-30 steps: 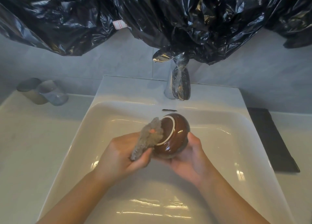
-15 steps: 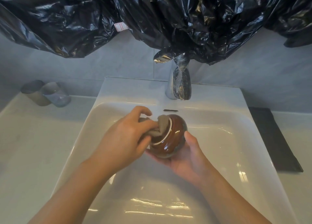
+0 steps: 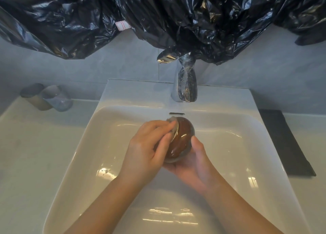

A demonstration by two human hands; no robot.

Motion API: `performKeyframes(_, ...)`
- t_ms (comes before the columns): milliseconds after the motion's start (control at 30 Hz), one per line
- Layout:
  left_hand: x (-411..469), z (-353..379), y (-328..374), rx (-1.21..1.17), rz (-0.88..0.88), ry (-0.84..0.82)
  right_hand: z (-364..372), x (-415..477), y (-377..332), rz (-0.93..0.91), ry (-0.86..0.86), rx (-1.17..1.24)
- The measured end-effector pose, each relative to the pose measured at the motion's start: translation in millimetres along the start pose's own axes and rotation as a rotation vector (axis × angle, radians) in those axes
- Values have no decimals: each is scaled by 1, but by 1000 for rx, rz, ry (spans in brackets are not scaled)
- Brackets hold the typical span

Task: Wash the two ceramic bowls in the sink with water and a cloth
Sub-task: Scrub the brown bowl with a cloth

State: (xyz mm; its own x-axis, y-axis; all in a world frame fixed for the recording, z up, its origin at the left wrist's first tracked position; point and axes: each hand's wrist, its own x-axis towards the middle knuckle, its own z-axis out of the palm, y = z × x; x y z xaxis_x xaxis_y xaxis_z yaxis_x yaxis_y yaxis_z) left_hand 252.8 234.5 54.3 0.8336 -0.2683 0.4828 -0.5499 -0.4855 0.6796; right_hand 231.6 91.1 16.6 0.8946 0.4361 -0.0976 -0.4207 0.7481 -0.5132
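Bowl [image 3: 183,140] lies sideways in right hand [image 3: 192,168], base facing cloth [image 3: 171,119].

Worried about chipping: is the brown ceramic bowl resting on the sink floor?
No, the right hand cradles the brown ceramic bowl from beneath; the left hand holds a grey cloth against it.

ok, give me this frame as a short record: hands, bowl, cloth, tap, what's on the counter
left hand: holds the grey cloth against the bowl's foot ring
right hand: cups the bowl from below, thumb up its side
bowl: brown glazed, tipped on its side, held above the sink
second bowl: not in view
tap: chrome, no stream visible
counter: two cups left of the sink, black mat to its right
above: black plastic sheeting
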Motion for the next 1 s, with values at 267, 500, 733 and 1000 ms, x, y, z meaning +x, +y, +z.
performKeyframes(267, 5, -3, 7, 261, -77, -100, -4, 3, 4, -114, 88, -169)
performKeyframes(500, 6, 0, 4, 63, -7, 3, -8, 4, 1, -94, 105, -257)
performKeyframes(733, 18, -1, -17, 201, 95, -144, -8, -2, -4, -88, 122, -264)
performKeyframes(1000, 18, -6, 14, -164, -344, -136, -10, -11, -29, -82, 303, -540)
